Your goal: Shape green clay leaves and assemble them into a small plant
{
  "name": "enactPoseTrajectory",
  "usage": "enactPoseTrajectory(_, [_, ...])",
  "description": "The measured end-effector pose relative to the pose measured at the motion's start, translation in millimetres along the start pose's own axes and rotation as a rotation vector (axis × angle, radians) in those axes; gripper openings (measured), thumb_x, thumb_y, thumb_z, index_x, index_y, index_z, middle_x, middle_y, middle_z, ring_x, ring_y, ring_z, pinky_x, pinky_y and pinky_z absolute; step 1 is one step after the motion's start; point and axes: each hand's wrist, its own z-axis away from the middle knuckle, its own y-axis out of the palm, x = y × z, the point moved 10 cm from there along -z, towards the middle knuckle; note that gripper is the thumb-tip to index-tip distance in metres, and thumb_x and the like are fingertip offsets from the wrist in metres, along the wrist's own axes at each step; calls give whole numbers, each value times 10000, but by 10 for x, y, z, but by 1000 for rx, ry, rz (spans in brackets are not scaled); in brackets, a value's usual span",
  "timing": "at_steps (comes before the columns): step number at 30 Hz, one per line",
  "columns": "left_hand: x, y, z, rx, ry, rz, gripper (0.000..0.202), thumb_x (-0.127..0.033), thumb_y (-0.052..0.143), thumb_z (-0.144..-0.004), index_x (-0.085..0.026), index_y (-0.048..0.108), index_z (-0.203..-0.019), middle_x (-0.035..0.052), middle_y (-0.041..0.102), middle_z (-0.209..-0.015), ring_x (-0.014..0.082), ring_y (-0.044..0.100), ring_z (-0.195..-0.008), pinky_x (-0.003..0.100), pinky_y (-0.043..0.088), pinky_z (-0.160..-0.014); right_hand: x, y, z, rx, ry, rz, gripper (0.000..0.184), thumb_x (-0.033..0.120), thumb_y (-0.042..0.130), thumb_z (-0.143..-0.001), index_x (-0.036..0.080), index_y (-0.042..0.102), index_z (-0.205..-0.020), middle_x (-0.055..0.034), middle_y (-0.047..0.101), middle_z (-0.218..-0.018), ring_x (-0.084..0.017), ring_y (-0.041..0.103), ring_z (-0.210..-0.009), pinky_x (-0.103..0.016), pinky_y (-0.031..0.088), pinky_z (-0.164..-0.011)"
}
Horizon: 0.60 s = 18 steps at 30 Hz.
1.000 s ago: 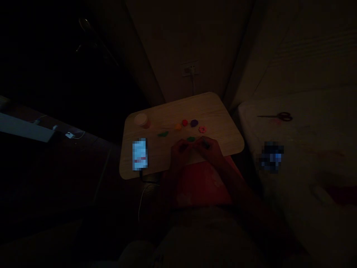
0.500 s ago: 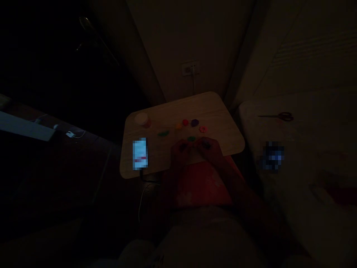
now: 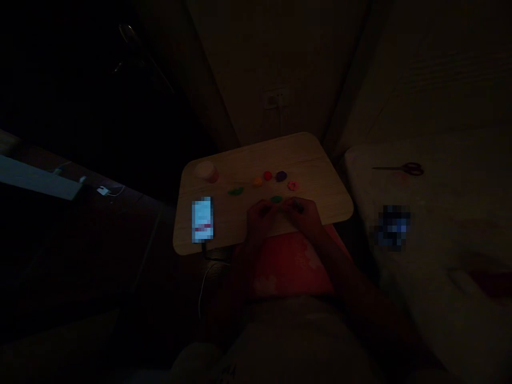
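"Dim wall above, near-black floor at the left, and you're working at a pale wooden table mid-frame. How far along does your work look?"

"Partway, I'd judge. Five small coloured pieces lie apart from your hands: a green strip left of centre, then an orange lump, a red lump, a purple lump and a pinkish-red ring with a scalloped edge. Which of them are finished, and how much is left, I can't tell."

"And what's at my fingers?"

"Another green piece, just beyond your fingertips at the centre of the frame; whether you're touching it is too dark to say. Your left hand and right hand have their fingers bent, tips close to each other. I can't tell whether either is pinching something."

"What else is around me?"

"On the table's left side, a lidded tub stands above a lit phone, its screen blurred into blocks. Over the far edge, upper middle, there's a wall socket with a plug in it. Scissors lie on the pale surface that fills the right of the frame."
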Motion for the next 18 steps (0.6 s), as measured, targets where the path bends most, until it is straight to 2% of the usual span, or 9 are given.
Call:
enactPoseTrajectory(4, [34,-30,5,-30,-28,-7,243,-402,808,-819,-186,719,-751,19,696,-755,162,639,-736,272,525,-710,78,4,7,17,-33,7,322,509,694,-852,201,782,-815,-28,719,-737,-178,581,-649,-298,441,-602])
enactPoseTrajectory(11, [57,-11,-6,-6,-10,-8,231,-411,815,-809,-189,752,-814,34,723,-809,174,659,-770,285,527,-728,48,21,1,22,-36,58,277,470,755,-794,197,731,-758,-6,658,-675,-148,525,-601,-281,408,-573])
enactPoseTrajectory(18, [93,-8,-29,-20,-8,-25,229,-401,820,-779,-190,742,-739,30,708,-762,176,643,-741,295,516,-716,45,16,9,25,-53,75,252,442,769,-772,194,736,-801,-15,693,-722,-158,554,-633,-288,432,-598])
